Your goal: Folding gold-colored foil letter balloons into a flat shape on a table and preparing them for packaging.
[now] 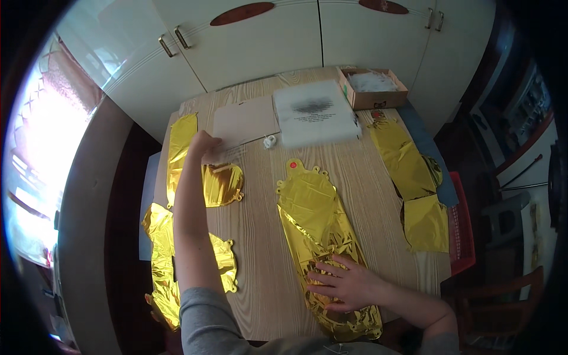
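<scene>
Right hand (349, 284) spread flat, pressing gold foil balloon (322, 236) onto worktop (260, 236); left hand (204, 145) reaches card sheet (245, 121), grip unclear. Best: keep palm pressure even, smoothing outward.

You're looking through one head-worn fisheye, steeply down and forward over the wooden table (260, 236), close enough that your forearms enter from the lower edge. The far end of the table sits at upper centre, white cupboard doors (260, 47) curving across the top. Dark rim vignettes every corner. There's only this single view.
</scene>
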The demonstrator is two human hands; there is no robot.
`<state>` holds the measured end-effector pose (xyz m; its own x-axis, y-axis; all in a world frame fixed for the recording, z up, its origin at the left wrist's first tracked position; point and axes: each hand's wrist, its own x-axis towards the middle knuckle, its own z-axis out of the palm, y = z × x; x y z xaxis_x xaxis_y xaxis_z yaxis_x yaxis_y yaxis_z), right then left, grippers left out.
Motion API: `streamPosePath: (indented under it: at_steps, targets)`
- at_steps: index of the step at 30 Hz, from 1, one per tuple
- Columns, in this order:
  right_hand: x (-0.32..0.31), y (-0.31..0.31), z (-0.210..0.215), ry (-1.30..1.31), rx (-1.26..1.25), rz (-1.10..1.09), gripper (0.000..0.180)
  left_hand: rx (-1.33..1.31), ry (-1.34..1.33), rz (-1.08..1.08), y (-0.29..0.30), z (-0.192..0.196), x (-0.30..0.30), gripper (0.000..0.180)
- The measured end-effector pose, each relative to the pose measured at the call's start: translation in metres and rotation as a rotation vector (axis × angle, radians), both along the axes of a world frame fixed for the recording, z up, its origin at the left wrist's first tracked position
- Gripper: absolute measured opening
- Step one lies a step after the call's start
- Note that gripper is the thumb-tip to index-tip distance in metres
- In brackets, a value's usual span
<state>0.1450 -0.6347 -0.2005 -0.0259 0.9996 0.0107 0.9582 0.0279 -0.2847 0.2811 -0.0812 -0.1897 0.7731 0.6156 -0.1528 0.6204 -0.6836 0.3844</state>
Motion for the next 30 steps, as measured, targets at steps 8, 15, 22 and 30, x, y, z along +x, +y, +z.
streamPosePath:
  at_steps: [8,15,22,30]
  targets:
    - [0.0,-0.001,-0.002,-0.025,0.021,-0.005,0.058,0.04,0.107,-0.655,-0.034,0.028,-0.054,0.034]
    - [0.0,0.001,-0.001,-0.046,0.023,0.007,0.059,0.134,-0.019,-0.541,-0.028,0.012,-0.058,0.027]
    - [0.0,-0.001,-0.002,-0.015,0.004,0.003,0.059,0.186,-0.056,-0.532,-0.038,0.01,-0.049,0.026]
    - [0.0,0.002,0.001,-0.006,0.001,0.016,0.06,0.037,-0.174,-0.004,0.046,-0.009,-0.038,0.024]
